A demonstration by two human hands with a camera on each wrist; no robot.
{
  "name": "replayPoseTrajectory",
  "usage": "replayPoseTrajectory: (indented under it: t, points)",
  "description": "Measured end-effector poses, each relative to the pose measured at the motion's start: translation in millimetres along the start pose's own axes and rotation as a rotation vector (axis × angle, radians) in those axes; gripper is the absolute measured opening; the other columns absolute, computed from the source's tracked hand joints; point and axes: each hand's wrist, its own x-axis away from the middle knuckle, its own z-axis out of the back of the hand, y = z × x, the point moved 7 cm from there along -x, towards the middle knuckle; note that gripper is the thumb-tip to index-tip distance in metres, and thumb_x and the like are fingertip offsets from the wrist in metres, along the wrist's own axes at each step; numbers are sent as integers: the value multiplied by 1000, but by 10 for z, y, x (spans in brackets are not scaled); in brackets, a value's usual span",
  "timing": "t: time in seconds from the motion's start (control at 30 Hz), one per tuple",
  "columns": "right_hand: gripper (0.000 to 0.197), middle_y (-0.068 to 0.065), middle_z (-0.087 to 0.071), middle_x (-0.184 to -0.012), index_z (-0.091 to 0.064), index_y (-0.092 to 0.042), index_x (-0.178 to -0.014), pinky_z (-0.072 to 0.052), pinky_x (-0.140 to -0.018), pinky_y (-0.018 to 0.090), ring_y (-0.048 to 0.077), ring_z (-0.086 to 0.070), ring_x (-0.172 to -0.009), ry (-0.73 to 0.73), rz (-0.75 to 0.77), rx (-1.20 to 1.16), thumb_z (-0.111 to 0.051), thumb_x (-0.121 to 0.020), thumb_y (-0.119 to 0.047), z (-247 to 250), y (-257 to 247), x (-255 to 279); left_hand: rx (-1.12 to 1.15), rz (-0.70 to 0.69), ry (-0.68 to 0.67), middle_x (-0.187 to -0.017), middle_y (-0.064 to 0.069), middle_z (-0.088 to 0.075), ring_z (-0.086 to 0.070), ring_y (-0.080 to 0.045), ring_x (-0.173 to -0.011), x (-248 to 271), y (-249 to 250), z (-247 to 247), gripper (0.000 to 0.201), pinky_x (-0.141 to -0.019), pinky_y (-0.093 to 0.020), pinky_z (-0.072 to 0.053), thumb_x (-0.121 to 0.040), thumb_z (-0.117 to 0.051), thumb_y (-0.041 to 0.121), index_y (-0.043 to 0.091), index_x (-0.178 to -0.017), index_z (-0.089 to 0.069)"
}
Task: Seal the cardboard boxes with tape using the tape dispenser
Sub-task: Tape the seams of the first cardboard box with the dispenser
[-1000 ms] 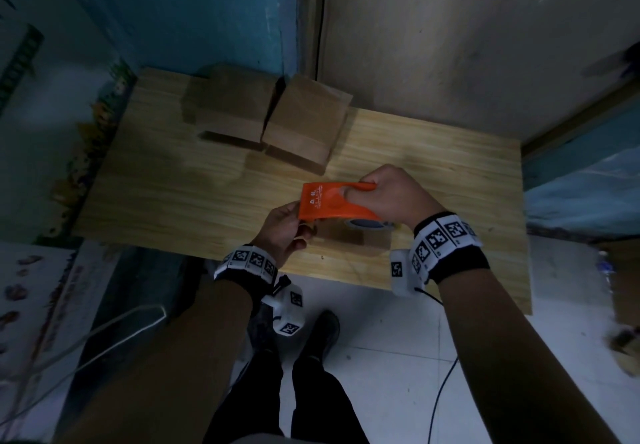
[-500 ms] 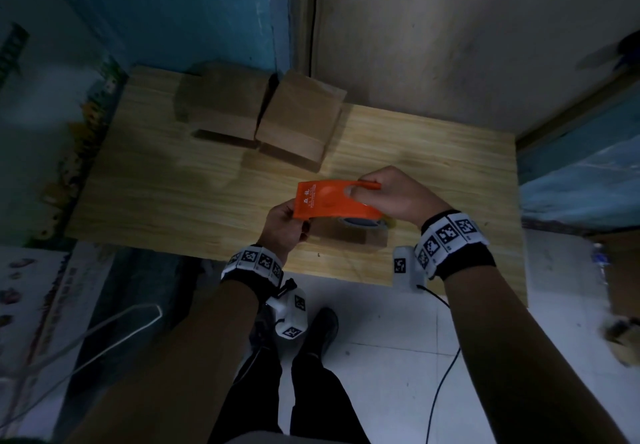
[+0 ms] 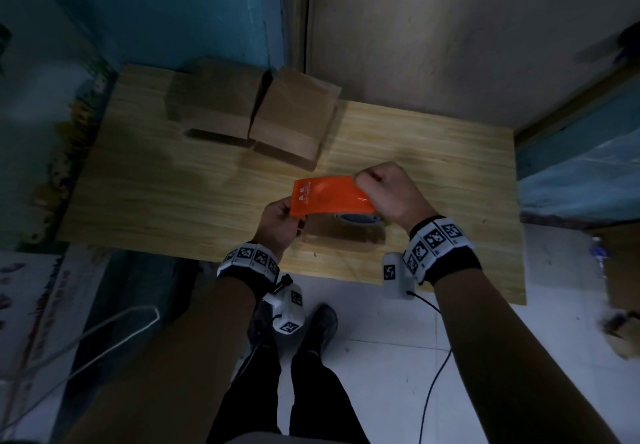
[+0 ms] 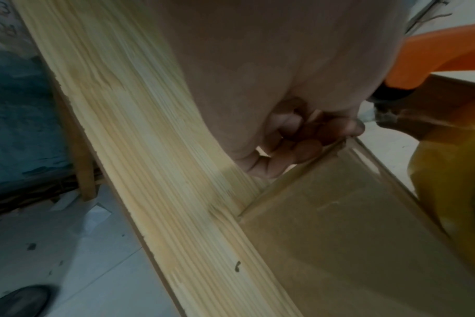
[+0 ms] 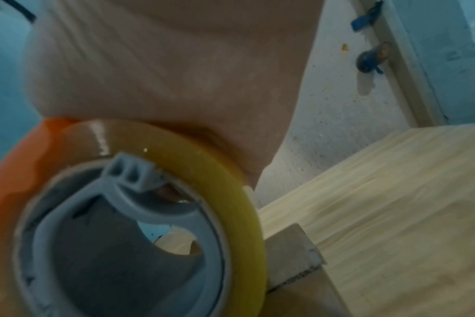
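An orange tape dispenser point(image 3: 329, 199) with a yellowish tape roll point(image 5: 203, 163) hangs just above a small cardboard box point(image 3: 346, 235) near the table's front edge. My right hand point(image 3: 388, 194) grips the dispenser's rear end, fingers curled over the top. My left hand point(image 3: 277, 225) is at the box's left end, under the dispenser's front. In the left wrist view its curled fingers point(image 4: 298, 150) hold the box's edge point(image 4: 353, 236), with the orange dispenser point(image 4: 431, 53) just above. Whether they also pinch the tape end is hidden.
Two more cardboard boxes point(image 3: 214, 104) point(image 3: 294, 114) stand side by side at the back of the wooden table point(image 3: 156, 183), against the wall. Bare wood lies left and right of my hands. A black cable point(image 3: 433, 357) hangs below the front edge.
My right hand has curled further over the dispenser's rear end and tipped it slightly. The left hand and the box have stayed in place.
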Motion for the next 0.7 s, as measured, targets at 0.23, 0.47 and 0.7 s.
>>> replayPoseTrajectory:
  t: [0.23, 0.47, 0.7]
  points:
    - [36, 1, -48, -61, -56, -8, -66, -36, -54, 26, 13, -49, -50, 23, 4, -41, -53, -92, -31, 39, 43, 28, 53, -130, 30, -65, -1, -56, -52, 5, -47, 33, 155, -28, 12, -51, -9, -41, -94, -52, -7, -5, -95, -64]
    - [41, -6, -39, -47, -40, -19, -52, -32, -50, 25, 10, -40, -41, -1, 72, 49, -55, -84, -40, 23, -66, 10, -80, -49, 56, -63, -4, -53, -46, -11, -54, 27, -13, -116, 35, -45, -15, -40, -94, -43, -9, 11, -70, -58]
    - [40, 5, -39, -51, -39, -16, -56, -30, -50, 27, 15, -40, -43, 9, 83, 54, -52, -80, -45, 21, -80, 9, -31, 10, 96, -64, -5, -55, -48, -14, -54, 27, -138, -118, 26, -48, -23, -44, -91, -42, -9, 4, -82, -63]
